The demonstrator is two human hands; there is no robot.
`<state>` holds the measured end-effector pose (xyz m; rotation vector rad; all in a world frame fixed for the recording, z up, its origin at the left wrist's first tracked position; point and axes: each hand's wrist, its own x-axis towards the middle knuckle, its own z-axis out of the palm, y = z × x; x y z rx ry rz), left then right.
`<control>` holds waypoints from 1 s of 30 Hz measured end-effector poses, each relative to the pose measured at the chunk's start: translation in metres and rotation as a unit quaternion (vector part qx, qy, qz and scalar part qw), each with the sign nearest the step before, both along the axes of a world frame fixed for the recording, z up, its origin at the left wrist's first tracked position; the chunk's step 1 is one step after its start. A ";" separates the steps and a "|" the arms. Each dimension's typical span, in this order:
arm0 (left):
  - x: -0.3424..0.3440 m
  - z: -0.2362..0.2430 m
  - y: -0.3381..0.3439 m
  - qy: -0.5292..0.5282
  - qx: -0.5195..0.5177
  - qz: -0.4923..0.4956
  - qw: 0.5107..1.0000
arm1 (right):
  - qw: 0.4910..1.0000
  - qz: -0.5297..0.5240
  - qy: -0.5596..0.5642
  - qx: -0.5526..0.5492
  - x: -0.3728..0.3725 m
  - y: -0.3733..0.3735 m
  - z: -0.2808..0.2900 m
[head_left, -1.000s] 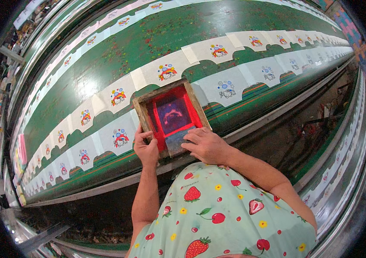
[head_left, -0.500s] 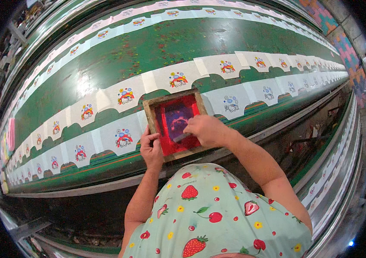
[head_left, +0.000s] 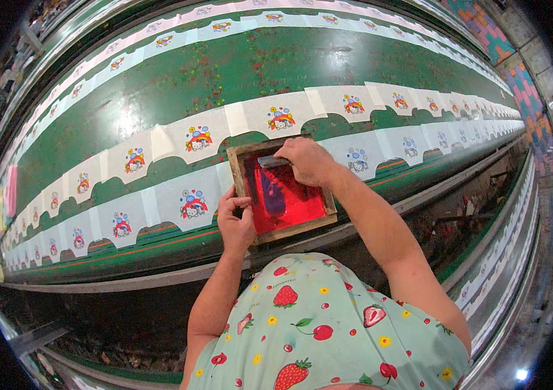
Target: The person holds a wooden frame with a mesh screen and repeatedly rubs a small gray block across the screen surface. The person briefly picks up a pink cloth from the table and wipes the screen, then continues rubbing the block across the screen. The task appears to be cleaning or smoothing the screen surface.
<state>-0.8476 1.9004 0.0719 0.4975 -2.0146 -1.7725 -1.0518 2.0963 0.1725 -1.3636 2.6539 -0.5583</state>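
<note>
A wooden-framed printing screen (head_left: 295, 231) lies on the near row of cloth pieces, its mesh covered with wet red ink (head_left: 302, 207) around a dark purplish patch. My left hand (head_left: 235, 221) holds the frame's left side, with the fingers curled at its edge. In my right hand (head_left: 310, 162) is a small grey squeegee (head_left: 274, 162), gripped at its right end and tilted near the inner far side of the frame. Just left of the screen lies a white cloth piece (head_left: 193, 209) with a colourful rainbow-and-cartoon print; the cloth under the screen is hidden.
The long green table (head_left: 237, 78) carries several rows of printed cloth pieces (head_left: 281, 118). Right of the screen, a piece (head_left: 357, 158) bears a print without the red. Pink and yellow stacks (head_left: 8, 195) stand at the far left. A rail (head_left: 127, 284) borders the near edge.
My right hand has moved the squeegee from the near part of the mesh to the far side of the frame. My left hand stays on the frame. The view has shifted slightly.
</note>
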 end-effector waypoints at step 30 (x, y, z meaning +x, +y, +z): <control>0.003 0.011 0.020 0.021 -0.120 0.024 0.992 | 0.963 -0.134 -0.017 -0.233 0.153 0.115 -0.013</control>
